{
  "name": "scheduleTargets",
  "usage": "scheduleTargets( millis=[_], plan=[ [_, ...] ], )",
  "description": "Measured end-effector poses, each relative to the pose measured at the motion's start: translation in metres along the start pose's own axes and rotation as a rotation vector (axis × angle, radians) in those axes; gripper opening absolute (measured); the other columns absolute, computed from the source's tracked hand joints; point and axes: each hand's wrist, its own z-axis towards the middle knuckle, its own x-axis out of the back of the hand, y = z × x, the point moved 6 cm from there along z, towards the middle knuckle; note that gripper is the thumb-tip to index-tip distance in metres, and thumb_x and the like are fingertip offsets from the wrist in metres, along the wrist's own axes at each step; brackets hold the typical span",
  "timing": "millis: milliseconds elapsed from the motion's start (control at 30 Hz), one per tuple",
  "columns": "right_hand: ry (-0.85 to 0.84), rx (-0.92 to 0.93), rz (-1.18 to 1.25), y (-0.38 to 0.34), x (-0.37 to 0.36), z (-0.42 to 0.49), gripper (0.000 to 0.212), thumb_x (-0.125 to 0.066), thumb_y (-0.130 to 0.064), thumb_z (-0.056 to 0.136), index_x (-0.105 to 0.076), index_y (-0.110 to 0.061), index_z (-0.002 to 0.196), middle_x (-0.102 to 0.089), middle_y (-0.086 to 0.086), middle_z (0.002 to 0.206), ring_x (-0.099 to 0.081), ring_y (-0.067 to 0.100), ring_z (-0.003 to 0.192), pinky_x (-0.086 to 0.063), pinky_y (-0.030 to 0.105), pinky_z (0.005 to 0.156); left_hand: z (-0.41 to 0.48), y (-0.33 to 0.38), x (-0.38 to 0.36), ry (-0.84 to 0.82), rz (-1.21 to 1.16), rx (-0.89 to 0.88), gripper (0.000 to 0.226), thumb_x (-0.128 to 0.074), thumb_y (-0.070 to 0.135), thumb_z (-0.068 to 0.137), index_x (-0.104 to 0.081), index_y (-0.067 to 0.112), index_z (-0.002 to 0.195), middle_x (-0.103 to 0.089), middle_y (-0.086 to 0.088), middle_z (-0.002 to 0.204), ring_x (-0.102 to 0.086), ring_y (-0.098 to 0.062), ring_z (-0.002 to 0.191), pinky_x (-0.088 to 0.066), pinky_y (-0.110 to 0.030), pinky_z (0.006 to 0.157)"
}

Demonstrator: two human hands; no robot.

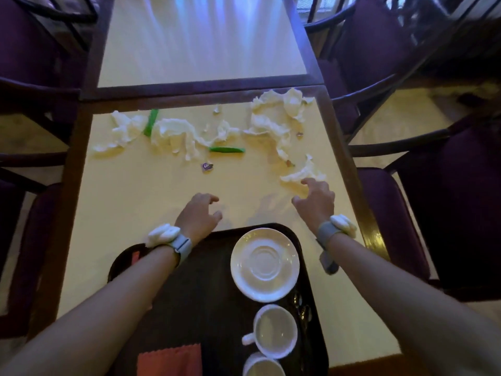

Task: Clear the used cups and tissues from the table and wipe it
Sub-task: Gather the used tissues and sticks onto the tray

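Both hands hover over the surface [141, 191], empty: left hand [199, 217] loosely curled, right hand [315, 199] with fingers [307, 182] spread, touching a tissue [303, 173].

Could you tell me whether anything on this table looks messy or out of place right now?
Yes. Crumpled tissues lie scattered across the far half of the table, with two green wrappers and a small purple scrap among them. The cups and saucer already sit on the tray.
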Motion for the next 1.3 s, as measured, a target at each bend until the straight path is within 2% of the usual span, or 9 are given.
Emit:
scheduleTargets(
  millis=[133,333,433,567,667,800,933,1167,1300],
  plan=[
    [-0.123,-0.075,-0.135,-0.010,-0.016,0.043,0.059,-0.060,-0.037,0.086,-0.036,-0.038,0.141,-0.025,0.005,0.152,-0.036,0.038,0.128,-0.032,0.045,0.106,0.054,-0.001,0.004,-0.014,0.186,-0.032,0.060,-0.060,0.029,0.086,-0.036,0.022,0.140,-0.031,-0.002,0.145,-0.037,-0.026,0.130,-0.040,-0.040,0.102],
    [-0.054,0.114,-0.334,-0.020,-0.047,0.061,0.026,-0.052,-0.019,0.087,-0.055,-0.019,0.113,-0.044,0.011,0.122,-0.038,0.036,0.109,-0.041,0.040,0.087,0.110,-0.012,0.005,0.019,0.381,-0.040,0.065,-0.056,0.028,0.086,-0.026,0.028,0.145,-0.013,0.002,0.157,-0.025,-0.029,0.136,-0.040,-0.041,0.097],
    [-0.028,0.221,-0.329,-0.022,-0.059,0.066,0.022,-0.047,-0.018,0.085,-0.058,-0.009,0.102,-0.051,0.015,0.109,-0.043,0.036,0.102,-0.034,0.039,0.086,0.123,-0.015,-0.002,0.075,0.387,-0.082,0.058,-0.052,0.024,0.087,-0.035,0.023,0.142,-0.021,-0.001,0.156,-0.028,-0.030,0.133,-0.044,-0.043,0.094],
    [0.110,-0.071,0.137,-0.020,-0.042,0.072,0.011,-0.053,-0.012,0.082,-0.054,-0.006,0.091,-0.057,0.016,0.086,-0.050,0.034,0.080,-0.035,0.034,0.066,0.126,-0.015,-0.009,0.227,0.389,-0.202,0.045,-0.066,0.019,0.083,-0.058,0.008,0.126,-0.049,-0.014,0.139,-0.048,-0.043,0.114,-0.051,-0.047,0.085],
    [0.174,-0.136,0.239,-0.032,-0.030,0.073,0.018,-0.054,-0.016,0.084,-0.048,-0.009,0.100,-0.056,0.015,0.080,-0.053,0.037,0.076,-0.039,0.036,0.064,0.124,-0.014,-0.006,0.295,0.333,-0.229,0.037,-0.069,0.015,0.083,-0.063,0.009,0.119,-0.056,-0.012,0.126,-0.050,-0.040,0.105,-0.051,-0.042,0.080],
    [0.114,-0.044,0.143,-0.067,-0.026,0.095,0.047,-0.060,-0.046,0.082,-0.040,-0.018,0.114,-0.059,0.013,0.089,-0.058,0.036,0.084,-0.043,0.037,0.071,0.123,-0.021,0.002,0.372,0.208,-0.193,0.021,-0.065,0.008,0.086,-0.069,0.016,0.105,-0.058,-0.010,0.109,-0.047,-0.035,0.094,-0.049,-0.039,0.071],
    [-0.034,0.052,-0.151,-0.086,-0.037,0.127,0.069,-0.055,-0.056,0.085,-0.026,-0.021,0.137,-0.058,0.013,0.090,-0.061,0.037,0.088,-0.037,0.035,0.067,0.115,-0.020,0.000,0.402,0.214,-0.208,0.037,-0.068,-0.004,0.076,-0.068,0.022,0.102,-0.047,0.002,0.105,-0.050,-0.034,0.086,-0.047,-0.031,0.052],
    [-0.057,0.156,-0.227,-0.065,-0.063,0.122,0.029,-0.038,-0.045,0.098,-0.037,-0.021,0.114,-0.063,0.012,0.101,-0.061,0.037,0.087,-0.038,0.036,0.064,0.110,-0.026,-0.001,0.477,0.205,-0.289,0.037,-0.061,-0.008,0.074,-0.069,0.019,0.098,-0.052,0.003,0.102,-0.049,-0.028,0.084,-0.050,-0.030,0.048],
    [-0.034,0.228,-0.321,-0.058,-0.069,0.120,0.038,-0.041,-0.055,0.096,-0.051,-0.021,0.111,-0.060,0.009,0.107,-0.062,0.035,0.093,-0.043,0.035,0.068,0.112,-0.034,-0.003,0.502,0.109,-0.304,0.028,-0.052,0.005,0.079,-0.072,0.018,0.093,-0.061,-0.001,0.096,-0.054,-0.029,0.081,-0.051,-0.032,0.060]
  ],
)
